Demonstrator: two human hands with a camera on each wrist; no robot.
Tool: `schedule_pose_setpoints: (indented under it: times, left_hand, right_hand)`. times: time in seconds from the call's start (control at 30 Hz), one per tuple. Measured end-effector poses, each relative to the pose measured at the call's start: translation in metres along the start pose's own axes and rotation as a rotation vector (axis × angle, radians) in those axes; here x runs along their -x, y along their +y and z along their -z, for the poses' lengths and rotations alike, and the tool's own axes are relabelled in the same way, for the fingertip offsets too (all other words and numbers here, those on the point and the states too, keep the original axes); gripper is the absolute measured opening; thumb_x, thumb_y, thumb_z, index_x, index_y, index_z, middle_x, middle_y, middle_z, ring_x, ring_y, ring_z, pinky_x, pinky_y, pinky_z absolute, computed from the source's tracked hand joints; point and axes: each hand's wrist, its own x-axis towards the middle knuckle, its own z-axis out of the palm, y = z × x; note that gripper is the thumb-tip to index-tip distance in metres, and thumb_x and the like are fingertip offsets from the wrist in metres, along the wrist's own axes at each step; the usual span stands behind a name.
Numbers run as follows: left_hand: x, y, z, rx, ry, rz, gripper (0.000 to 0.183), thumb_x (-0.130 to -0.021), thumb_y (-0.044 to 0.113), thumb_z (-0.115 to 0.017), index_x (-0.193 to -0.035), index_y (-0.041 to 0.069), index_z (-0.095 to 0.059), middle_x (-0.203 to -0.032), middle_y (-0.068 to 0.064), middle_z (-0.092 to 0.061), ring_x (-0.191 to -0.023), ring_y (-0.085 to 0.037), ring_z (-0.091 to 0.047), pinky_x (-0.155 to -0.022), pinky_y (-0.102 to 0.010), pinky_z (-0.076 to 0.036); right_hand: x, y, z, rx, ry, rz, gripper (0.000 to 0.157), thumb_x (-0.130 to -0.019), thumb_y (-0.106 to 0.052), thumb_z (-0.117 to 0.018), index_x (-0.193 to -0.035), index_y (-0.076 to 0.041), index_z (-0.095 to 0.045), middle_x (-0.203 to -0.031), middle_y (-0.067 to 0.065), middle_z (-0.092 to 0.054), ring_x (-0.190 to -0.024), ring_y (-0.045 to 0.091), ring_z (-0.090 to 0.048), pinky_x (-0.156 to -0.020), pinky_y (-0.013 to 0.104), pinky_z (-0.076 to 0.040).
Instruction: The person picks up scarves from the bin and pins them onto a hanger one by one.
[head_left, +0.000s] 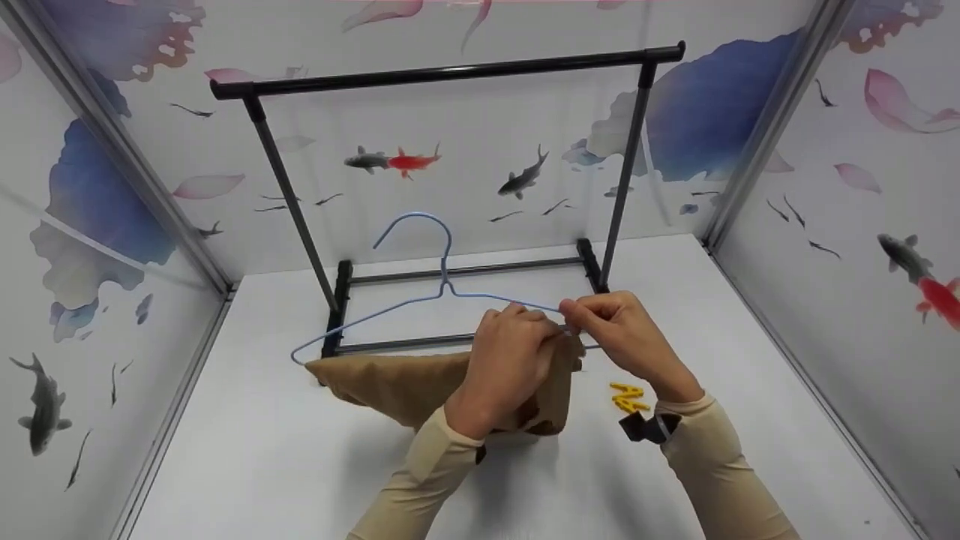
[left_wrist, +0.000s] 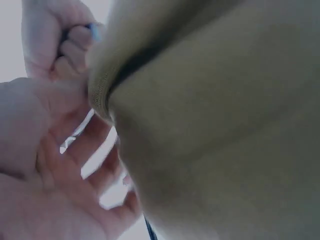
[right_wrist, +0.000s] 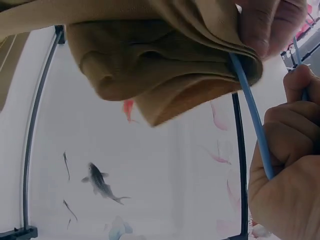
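Note:
A blue hanger (head_left: 409,300) is held up with its hook at the top. Brown cloth (head_left: 397,379) hangs folded from it, reaching its left end and bunched toward the right. My left hand (head_left: 506,367) pinches the bunched cloth near the hanger's right side; in the left wrist view, the thumb of that hand (left_wrist: 60,165) lies at the cloth's edge. Farther right, my right hand (head_left: 630,334) grips the hanger's right end. The right wrist view shows the blue hanger bar (right_wrist: 252,117) running from inside the cloth (right_wrist: 160,60) into the curled fingers of my right hand (right_wrist: 290,155).
Behind the hanger stands a black garment rack (head_left: 450,73) with a top bar and low base rails. Two yellow clips (head_left: 628,397) lie on the white table (head_left: 247,450) near my right wrist. Patterned panels (head_left: 465,157) enclose the back and both sides.

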Motion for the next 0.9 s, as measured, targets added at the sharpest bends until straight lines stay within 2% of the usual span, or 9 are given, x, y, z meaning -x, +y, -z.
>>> schedule_pose_setpoints:
  times: [0.07,0.13,0.23,0.37,0.43,0.53,0.7,0.83,0.9]
  left_hand:
    - [-0.004,0.004,-0.005,-0.001,0.079,0.015,0.021,-0.098,0.019,-0.068,-0.080,0.014,-0.077,-0.075,0.003,-0.070,-0.077,-0.018,-0.064,-0.065,-0.033,-0.046]
    - [-0.008,0.006,-0.012,0.040,0.101,0.023,0.024,-0.099,0.016,-0.066,-0.076,0.013,-0.072,-0.074,0.002,-0.068,-0.076,-0.018,-0.064,-0.068,-0.032,-0.049]
    - [-0.008,0.005,-0.015,0.149,0.003,0.030,0.016,-0.102,0.016,-0.063,-0.093,0.011,-0.075,-0.090,0.001,-0.073,-0.088,-0.015,-0.068,-0.079,-0.030,-0.052]
    - [0.003,-0.012,0.004,0.178,-0.129,0.067,0.023,-0.103,0.026,-0.064,-0.119,0.013,-0.072,-0.115,0.000,-0.073,-0.106,-0.017,-0.067,-0.092,-0.038,-0.052]
    - [0.008,-0.022,0.012,0.159,-0.154,0.064,0.024,-0.102,0.030,-0.066,-0.119,0.015,-0.073,-0.115,0.001,-0.073,-0.106,-0.017,-0.067,-0.092,-0.040,-0.051]
    - [0.010,-0.029,0.014,0.202,-0.195,0.058,0.020,-0.101,0.030,-0.066,-0.110,0.015,-0.076,-0.106,0.003,-0.074,-0.100,-0.015,-0.067,-0.091,-0.037,-0.052]
    - [0.011,-0.022,-0.002,0.320,-0.236,0.075,0.016,-0.101,0.023,-0.064,-0.107,0.014,-0.076,-0.096,0.005,-0.071,-0.085,-0.007,-0.063,-0.079,-0.025,-0.053]
    - [0.014,-0.020,-0.010,0.293,-0.251,0.103,0.017,-0.101,0.026,-0.062,-0.105,0.017,-0.075,-0.075,0.010,-0.059,-0.067,-0.004,-0.052,-0.059,-0.020,-0.041]
    - [0.014,-0.019,-0.013,0.239,-0.245,0.115,0.020,-0.100,0.031,-0.060,-0.089,0.020,-0.074,-0.063,0.012,-0.048,-0.059,-0.003,-0.046,-0.052,-0.020,-0.035]
  right_hand:
    - [-0.001,-0.001,-0.002,-0.019,-0.019,0.008,0.039,-0.105,-0.019,-0.060,-0.067,-0.008,-0.064,-0.061,-0.003,-0.041,-0.057,0.008,-0.038,-0.056,0.025,-0.036]
    - [-0.003,-0.001,-0.001,-0.041,-0.019,0.014,0.039,-0.105,-0.020,-0.060,-0.067,-0.008,-0.064,-0.062,-0.002,-0.043,-0.059,0.010,-0.042,-0.056,0.025,-0.037]
    - [-0.002,0.000,0.002,-0.063,-0.003,-0.012,0.039,-0.105,-0.023,-0.060,-0.069,-0.008,-0.063,-0.064,-0.001,-0.046,-0.062,0.012,-0.045,-0.059,0.026,-0.041]
    - [0.000,0.003,0.009,-0.067,0.021,-0.067,0.040,-0.106,-0.026,-0.059,-0.070,-0.006,-0.062,-0.062,-0.001,-0.041,-0.055,0.011,-0.038,-0.050,0.023,-0.033]
    - [0.000,0.004,0.011,-0.064,0.035,-0.075,0.041,-0.106,-0.027,-0.059,-0.071,-0.006,-0.062,-0.060,-0.001,-0.035,-0.050,0.011,-0.031,-0.046,0.024,-0.023]
    - [-0.001,0.005,0.012,-0.067,0.033,-0.074,0.041,-0.106,-0.027,-0.059,-0.071,-0.006,-0.062,-0.060,-0.001,-0.035,-0.051,0.012,-0.031,-0.047,0.025,-0.022]
    - [-0.003,0.004,0.004,-0.045,0.010,-0.059,0.042,-0.105,-0.026,-0.061,-0.069,-0.004,-0.062,-0.061,-0.002,-0.037,-0.056,0.012,-0.034,-0.052,0.026,-0.025]
    - [-0.003,0.005,-0.002,-0.022,-0.006,-0.065,0.043,-0.104,-0.028,-0.063,-0.068,-0.003,-0.062,-0.061,-0.002,-0.035,-0.057,0.012,-0.035,-0.055,0.027,-0.027]
    - [-0.003,0.005,-0.004,-0.015,-0.012,-0.060,0.042,-0.103,-0.028,-0.063,-0.068,-0.005,-0.062,-0.061,-0.003,-0.034,-0.057,0.011,-0.034,-0.057,0.027,-0.029]
